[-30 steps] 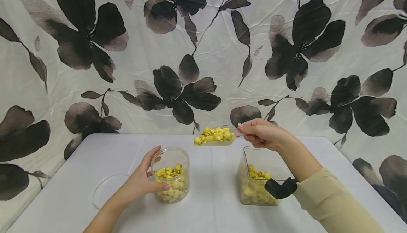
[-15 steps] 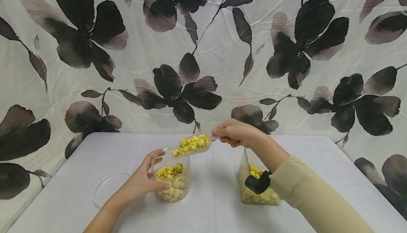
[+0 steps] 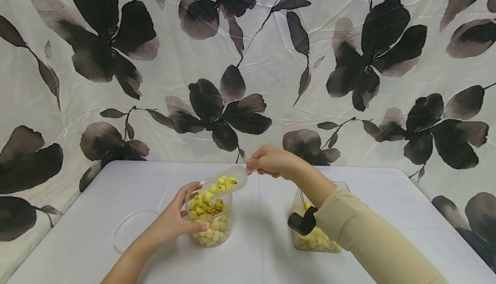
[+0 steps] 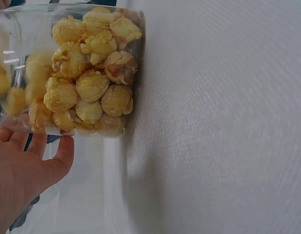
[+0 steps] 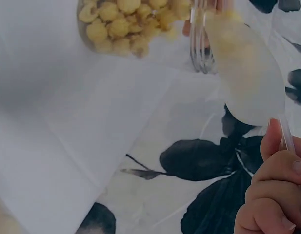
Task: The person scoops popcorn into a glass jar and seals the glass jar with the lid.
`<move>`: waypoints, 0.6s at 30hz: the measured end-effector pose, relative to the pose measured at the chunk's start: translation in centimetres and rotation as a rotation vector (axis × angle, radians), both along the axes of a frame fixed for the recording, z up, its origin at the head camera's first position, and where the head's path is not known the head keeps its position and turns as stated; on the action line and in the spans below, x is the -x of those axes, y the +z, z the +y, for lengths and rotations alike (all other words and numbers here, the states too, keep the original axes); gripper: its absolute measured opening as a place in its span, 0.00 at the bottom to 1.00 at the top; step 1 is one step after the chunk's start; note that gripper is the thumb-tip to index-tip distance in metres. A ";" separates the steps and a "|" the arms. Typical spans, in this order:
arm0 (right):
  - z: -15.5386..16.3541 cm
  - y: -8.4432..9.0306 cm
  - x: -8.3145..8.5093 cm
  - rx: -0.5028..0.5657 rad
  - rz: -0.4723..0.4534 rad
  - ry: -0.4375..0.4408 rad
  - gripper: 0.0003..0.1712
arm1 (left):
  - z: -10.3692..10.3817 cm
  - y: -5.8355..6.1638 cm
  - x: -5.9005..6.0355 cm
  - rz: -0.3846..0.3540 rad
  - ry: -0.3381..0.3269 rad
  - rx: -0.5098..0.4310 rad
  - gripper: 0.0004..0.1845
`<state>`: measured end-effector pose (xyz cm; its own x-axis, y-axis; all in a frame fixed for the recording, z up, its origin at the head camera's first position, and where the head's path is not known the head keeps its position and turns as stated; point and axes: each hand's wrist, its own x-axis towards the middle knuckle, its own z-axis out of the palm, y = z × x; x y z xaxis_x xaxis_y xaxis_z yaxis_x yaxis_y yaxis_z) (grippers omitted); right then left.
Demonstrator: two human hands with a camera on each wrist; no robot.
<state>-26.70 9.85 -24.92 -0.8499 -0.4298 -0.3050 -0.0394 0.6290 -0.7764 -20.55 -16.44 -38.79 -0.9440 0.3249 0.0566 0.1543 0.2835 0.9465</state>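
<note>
My left hand (image 3: 174,219) grips a clear round jar (image 3: 229,219) on the table, thumb on the near side, fingers around the far side. Yellow popcorn (image 3: 207,210) fills its lower part. Between thumb and fingers of my right hand (image 3: 274,162) is the thin handle of a translucent scoop (image 3: 241,178). The scoop tilts down to the left over the jar's mouth, and popcorn slides off its lip into the jar. In the right wrist view, the scoop (image 5: 252,83) shows its underside, lip at the jar's rim. The left wrist view shows popcorn (image 4: 87,85) through the jar's wall.
A clear square container (image 3: 297,202) with popcorn stands at the right, partly hidden behind my right sleeve (image 3: 368,228) and a black wrist mount (image 3: 302,221). A clear round lid (image 3: 131,213) lies left of the jar. A flowered cloth (image 3: 271,73) hangs behind the white table (image 3: 255,258).
My right hand has carried the loaded scoop left from near the square container to the jar and tipped it. Popcorn has slid into the jar, raising its level. My left hand has stayed put.
</note>
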 end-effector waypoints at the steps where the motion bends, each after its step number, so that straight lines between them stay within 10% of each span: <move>1: 0.0 0.1 0.0 0.002 0.008 0.003 0.16 | 0.0 0.0 0.0 0.004 0.000 -0.002 0.52; 18: 2.3 0.6 0.1 0.095 0.011 0.001 0.17 | 0.1 -0.1 0.0 0.036 -0.004 -0.016 0.51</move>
<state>-26.79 12.13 -24.29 -0.8524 -0.4573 -0.2537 -0.0488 0.5526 -0.8320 -20.56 -16.36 -38.88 -0.9399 0.3277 0.0956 0.1895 0.2680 0.9446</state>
